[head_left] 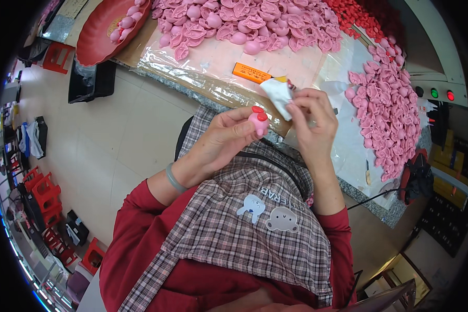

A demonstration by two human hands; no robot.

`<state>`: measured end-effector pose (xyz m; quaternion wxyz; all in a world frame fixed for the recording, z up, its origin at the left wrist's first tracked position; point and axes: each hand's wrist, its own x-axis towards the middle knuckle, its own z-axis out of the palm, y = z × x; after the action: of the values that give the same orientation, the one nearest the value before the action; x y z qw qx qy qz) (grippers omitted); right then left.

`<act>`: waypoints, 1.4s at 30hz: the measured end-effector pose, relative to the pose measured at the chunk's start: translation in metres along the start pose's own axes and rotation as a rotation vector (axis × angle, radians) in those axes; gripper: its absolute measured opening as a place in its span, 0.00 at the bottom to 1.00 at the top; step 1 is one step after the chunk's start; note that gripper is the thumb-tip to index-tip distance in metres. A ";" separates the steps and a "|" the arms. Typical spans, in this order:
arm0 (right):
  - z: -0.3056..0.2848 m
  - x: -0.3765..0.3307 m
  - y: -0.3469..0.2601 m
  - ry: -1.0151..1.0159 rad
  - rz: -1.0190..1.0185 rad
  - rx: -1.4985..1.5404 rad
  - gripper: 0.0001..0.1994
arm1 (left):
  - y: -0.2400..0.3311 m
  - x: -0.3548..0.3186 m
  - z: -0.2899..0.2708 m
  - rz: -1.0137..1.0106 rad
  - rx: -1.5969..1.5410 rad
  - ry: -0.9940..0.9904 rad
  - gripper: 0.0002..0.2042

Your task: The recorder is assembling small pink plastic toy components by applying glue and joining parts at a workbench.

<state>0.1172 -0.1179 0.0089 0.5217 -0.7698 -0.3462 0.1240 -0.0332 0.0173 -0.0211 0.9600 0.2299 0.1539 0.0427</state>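
Observation:
My left hand pinches a small round pink figure with red pieces on its top, between thumb and fingertips. To its right, my right hand has its thumb and fingers closed on a crumpled white cloth or tissue. A small dark red bit shows by the cloth's upper edge; I cannot make out what it is. Just beyond the cloth, an orange tube with a yellow end lies on the table, its tip partly covered. Both hands are over the table's near edge, apart from each other.
A large heap of pink moulded pieces covers the table's far side, with red pieces beside it. Another pink pile lies right, near a small brush-like tool. A red scalloped tray stands far left, above a black bin.

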 end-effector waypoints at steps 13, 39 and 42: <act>0.002 -0.017 -0.032 -0.152 0.012 0.132 0.07 | 0.002 -0.001 0.015 0.087 0.303 0.102 0.19; -0.009 -0.016 -0.006 -0.203 -0.123 0.243 0.10 | -0.002 0.002 0.014 -0.056 0.181 0.033 0.16; -0.009 -0.017 -0.003 -0.136 -0.242 0.195 0.10 | 0.000 0.003 0.009 -0.093 0.123 -0.041 0.18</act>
<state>0.1085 -0.1350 0.0124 0.5803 -0.6582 -0.4573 0.1448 -0.0271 0.0142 -0.0140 0.9479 0.2819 0.1471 -0.0160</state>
